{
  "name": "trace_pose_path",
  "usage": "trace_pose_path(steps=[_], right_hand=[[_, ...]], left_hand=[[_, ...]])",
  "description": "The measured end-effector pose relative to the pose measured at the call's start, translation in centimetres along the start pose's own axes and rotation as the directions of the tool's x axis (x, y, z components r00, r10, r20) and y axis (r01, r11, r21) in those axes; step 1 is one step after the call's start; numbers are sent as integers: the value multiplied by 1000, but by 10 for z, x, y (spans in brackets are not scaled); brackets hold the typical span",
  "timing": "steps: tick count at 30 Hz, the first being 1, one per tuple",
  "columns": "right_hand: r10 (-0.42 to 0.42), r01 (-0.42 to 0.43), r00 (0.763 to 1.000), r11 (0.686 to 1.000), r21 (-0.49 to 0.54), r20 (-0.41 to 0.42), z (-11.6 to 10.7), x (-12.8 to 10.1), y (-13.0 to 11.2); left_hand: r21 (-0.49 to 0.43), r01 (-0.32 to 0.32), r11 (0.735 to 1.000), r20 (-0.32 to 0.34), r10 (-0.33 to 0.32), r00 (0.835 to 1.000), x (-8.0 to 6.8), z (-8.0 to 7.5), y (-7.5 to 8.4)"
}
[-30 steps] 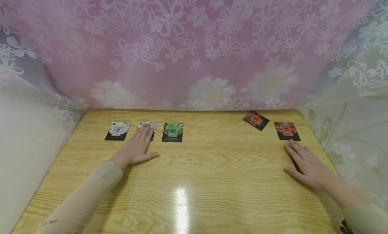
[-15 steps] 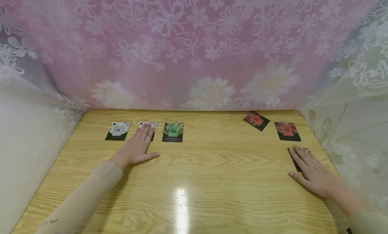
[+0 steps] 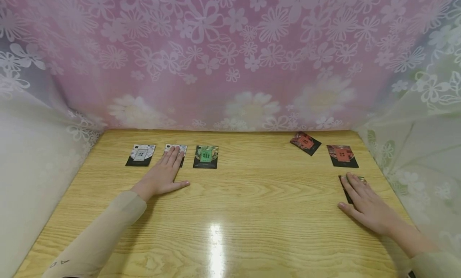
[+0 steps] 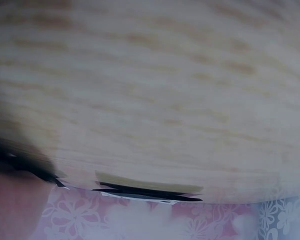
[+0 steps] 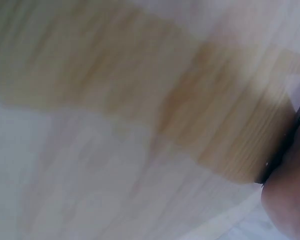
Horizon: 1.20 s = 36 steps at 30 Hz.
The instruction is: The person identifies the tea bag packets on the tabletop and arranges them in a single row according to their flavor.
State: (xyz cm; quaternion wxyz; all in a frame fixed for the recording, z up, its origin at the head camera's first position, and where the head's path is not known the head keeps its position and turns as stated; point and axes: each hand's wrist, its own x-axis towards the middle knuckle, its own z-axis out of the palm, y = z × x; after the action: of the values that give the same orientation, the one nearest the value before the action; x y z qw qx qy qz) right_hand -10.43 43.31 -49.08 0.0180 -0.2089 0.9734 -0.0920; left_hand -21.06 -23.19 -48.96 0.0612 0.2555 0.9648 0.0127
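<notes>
Right grip [image 3: 372, 210] and green packet [image 3: 346, 193] sit slightly further left than half a second ago. Packet's under that grip's straight, unclamped fingers, visible edge roughly along them; red packet [image 3: 342, 156] just beyond. Left grip [image 3: 161, 176], flat too, part-covers white packet [image 3: 183, 152].

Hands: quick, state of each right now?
Left hand: open, resting on a white-and-black packet.
Right hand: open, resting on a mostly hidden dark packet.

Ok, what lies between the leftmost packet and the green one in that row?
Another white packet, partly covered by the left hand, as the head view shows.
</notes>
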Motion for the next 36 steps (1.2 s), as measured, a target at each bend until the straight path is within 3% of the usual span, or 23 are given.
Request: trace_pose_path(steps=[10,22,36], right_hand=[[-18,18,1000,999,46,10,-1,15,-28],[-26,16,996,994,104,88,-7,40,-68],[-32,11,988,991,134,154,-2,83,-99]], left_hand=[[21,8,1000,18,-9,1000,1,-1,1],[17,10,1000,20,-10,1000,0,-1,1],[7,0,1000,9,0,1000,0,-1,0]])
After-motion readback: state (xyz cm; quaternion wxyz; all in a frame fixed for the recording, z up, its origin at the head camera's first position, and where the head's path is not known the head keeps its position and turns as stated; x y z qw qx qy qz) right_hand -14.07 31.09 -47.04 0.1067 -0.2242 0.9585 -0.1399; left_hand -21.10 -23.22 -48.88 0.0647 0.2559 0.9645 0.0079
